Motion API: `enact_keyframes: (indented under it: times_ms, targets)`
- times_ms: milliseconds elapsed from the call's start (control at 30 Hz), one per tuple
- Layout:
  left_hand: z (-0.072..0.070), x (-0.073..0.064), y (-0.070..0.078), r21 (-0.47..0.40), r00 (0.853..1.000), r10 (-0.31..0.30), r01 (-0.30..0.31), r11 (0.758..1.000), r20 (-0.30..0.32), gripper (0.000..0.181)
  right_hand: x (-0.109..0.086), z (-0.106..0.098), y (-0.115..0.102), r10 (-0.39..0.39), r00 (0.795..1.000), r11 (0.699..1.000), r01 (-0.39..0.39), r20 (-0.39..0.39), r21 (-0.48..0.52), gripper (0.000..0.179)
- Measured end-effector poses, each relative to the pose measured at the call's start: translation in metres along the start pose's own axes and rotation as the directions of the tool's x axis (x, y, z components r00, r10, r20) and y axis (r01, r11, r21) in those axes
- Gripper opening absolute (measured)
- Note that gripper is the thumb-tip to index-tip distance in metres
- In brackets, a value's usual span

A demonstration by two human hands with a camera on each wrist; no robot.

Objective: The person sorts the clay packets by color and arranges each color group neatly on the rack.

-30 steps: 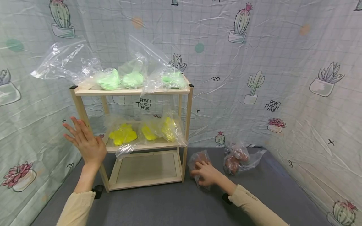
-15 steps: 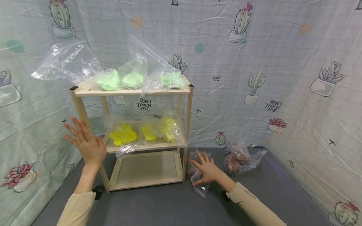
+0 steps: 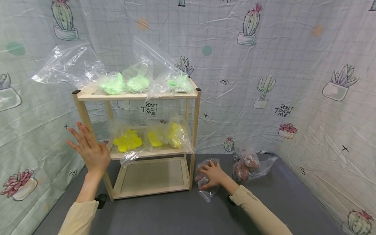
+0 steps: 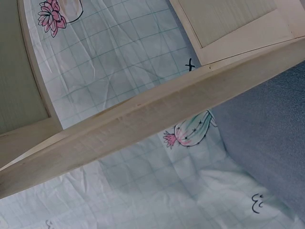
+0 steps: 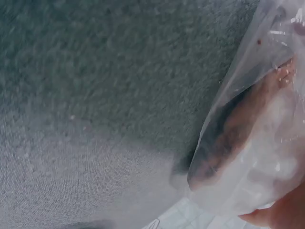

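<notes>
My left hand (image 3: 94,156) is held up against the left front post of a small wooden shelf rack (image 3: 151,194), its fingers straight and pointing up. Low on the right, my right hand (image 3: 215,176) lies over a clear plastic bag (image 3: 207,195) with a reddish-brown lump inside, fingers spread and slightly bent. That bag rests on the grey tabletop beside the rack's right front leg, partly hidden by the hand. The right wrist view shows the bag (image 5: 233,138) up close, with a bit of finger (image 5: 279,212) at its lower edge.
Bags with light green lumps (image 3: 138,83) line the top shelf, and bags with yellow lumps (image 3: 128,141) the middle one. The bottom shelf (image 3: 152,176) is a bare panel. More bagged reddish-brown lumps (image 3: 243,170) lie at the back right, before a cactus-print cloth (image 3: 232,107).
My right hand first had its fingers bent on the bag, then spread them wide, and now bends them slightly over it. The bag's loose end has shifted toward me. My left hand stays put.
</notes>
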State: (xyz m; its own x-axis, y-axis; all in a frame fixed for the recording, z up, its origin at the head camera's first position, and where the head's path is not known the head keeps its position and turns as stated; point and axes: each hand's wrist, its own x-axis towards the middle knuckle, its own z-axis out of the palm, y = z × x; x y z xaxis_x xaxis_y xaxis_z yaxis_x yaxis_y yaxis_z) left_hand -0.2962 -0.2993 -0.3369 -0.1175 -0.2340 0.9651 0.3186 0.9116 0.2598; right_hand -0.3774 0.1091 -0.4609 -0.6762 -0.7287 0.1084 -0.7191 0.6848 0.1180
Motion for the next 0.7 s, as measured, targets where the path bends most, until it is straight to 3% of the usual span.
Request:
enact_keyframes:
  times_ms: [233,467,700]
  targets:
    - [-0.002,0.0,0.0,0.013,1.0,0.007,-0.007,1.0,0.005,0.079,0.006,0.007,-0.004,-0.072,0.995,0.995,0.066,-0.073,-0.075,0.042]
    - [-0.003,0.0,0.001,0.022,1.0,0.004,-0.004,1.0,0.006,0.077,0.009,0.006,-0.013,-0.111,0.987,0.99,0.099,-0.115,-0.104,0.034]
    - [-0.001,0.001,0.003,0.02,1.0,0.004,-0.004,1.0,0.001,0.077,0.005,0.0,-0.019,-0.145,0.984,0.981,0.13,-0.102,-0.147,0.031]
